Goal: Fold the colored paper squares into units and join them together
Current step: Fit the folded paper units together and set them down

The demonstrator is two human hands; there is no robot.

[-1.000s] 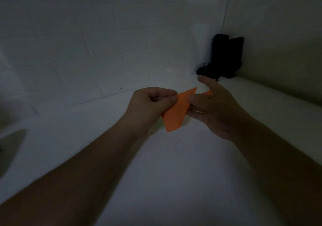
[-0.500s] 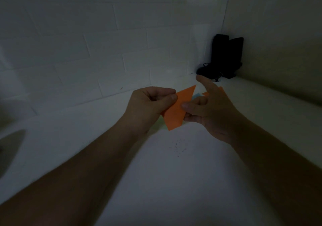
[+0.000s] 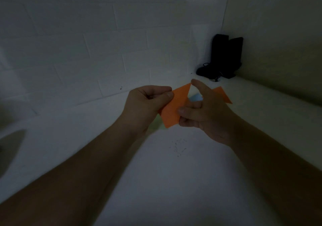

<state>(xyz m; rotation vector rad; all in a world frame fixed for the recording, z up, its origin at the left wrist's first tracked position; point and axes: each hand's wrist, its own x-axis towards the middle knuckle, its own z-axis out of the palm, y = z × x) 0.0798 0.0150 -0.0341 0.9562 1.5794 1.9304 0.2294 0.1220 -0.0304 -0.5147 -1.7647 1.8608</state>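
A folded orange paper unit hangs above the white table, held between both hands. My left hand pinches its upper left edge with thumb and curled fingers. My right hand grips the lower right edge, its forefinger raised beside the paper's top point. Behind my right hand lie another orange piece and a light blue paper. A pale green paper shows under the held unit. The scene is dim.
A black object with a cord stands in the far corner where the tiled wall meets the side wall. Small dark specks dot the table. A dark curved shape sits at the left edge.
My right hand has slid left and down along the orange unit, and its grip now sits at the lower edge. This has uncovered the blue and second orange papers behind it.
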